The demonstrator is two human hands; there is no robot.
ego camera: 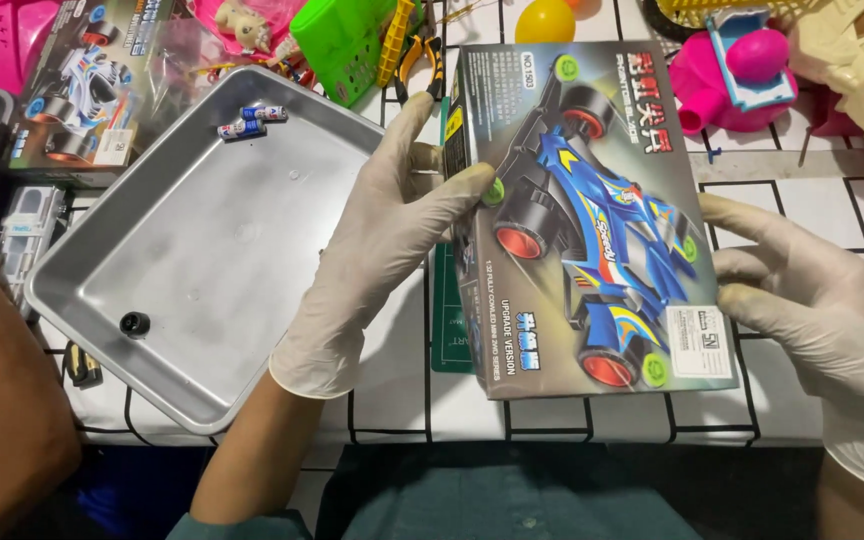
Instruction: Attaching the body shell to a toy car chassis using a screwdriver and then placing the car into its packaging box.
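Fingers of the gloved left hand (377,240) spread wide along one long side of a toy car box (592,215), the thumb pressing on its printed face and the fingertips reaching up past its top corner. The gloved right hand (812,300) clasps the opposite long side, fingers curled loosely against the edge near the box's lower corner. Between the two hands the box is held just above the white table (802,190) with its dark grid lines, its face tilted up toward the camera and its length running away from the body.

The left forearm rises from the lower edge of the view, wrist bent so the palm faces the box; the right wrist enters from the lower right corner.

Just outside the left fingers lies a metal tray (202,250), its rim near the wrist, with two small batteries (252,120) at its far corner and a small black wheel (135,323) near its front. A green mat (449,320) shows under the box. Beyond the fingertips sit a green basket (342,45), a yellow ball (544,20) and pink plastic toys (737,70), crowding the far edge. A second toy car box (92,80) lies beyond the tray. Bare tabletop shows beyond the right fingers.
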